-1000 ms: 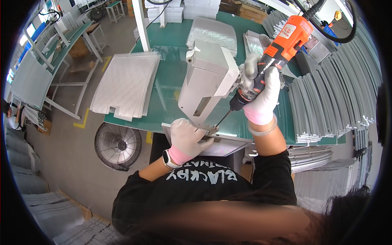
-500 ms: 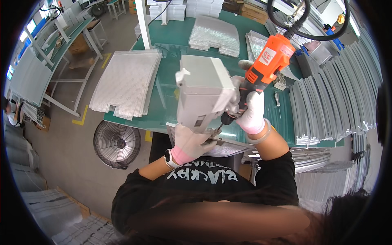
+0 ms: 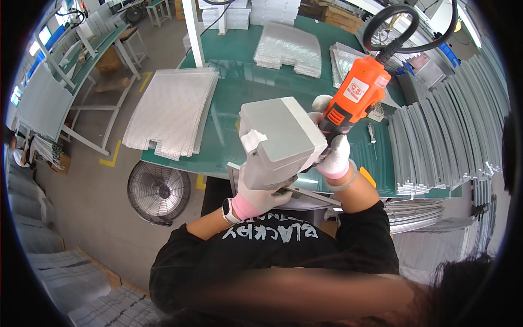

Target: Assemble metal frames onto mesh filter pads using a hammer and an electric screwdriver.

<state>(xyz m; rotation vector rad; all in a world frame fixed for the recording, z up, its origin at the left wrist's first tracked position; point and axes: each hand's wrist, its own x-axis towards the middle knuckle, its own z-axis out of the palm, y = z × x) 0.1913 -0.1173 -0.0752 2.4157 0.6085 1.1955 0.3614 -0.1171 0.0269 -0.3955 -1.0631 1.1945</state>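
Observation:
My right hand [image 3: 336, 157], in a white glove with a pink cuff, is closed around the dark grip of an orange corded power screwdriver [image 3: 357, 90]. The tool slants with its cable end up and its tip hidden behind a pale grey plastic box [image 3: 280, 128]. That box is tilted over my left hand [image 3: 259, 200]; what bears it I cannot see. Gloved likewise, my left hand has bent fingers at the edge of a framed metal panel [image 3: 310, 200] by the table's front edge. What those fingers grip is mostly hidden.
Stacked mesh sheets [image 3: 171, 109] lie on the green table [image 3: 229, 82] at the left, with a clear-wrapped stack [image 3: 289, 49] farther back. Many grey panels [image 3: 441, 141] stand at the right, near a small screwdriver [image 3: 372, 133]. A floor fan [image 3: 159, 192] stands left of the table.
The grey box has come down towards me and tipped, showing more of its top and covering the driver's tip. The power screwdriver has dropped slightly. My left hand has shifted slightly right.

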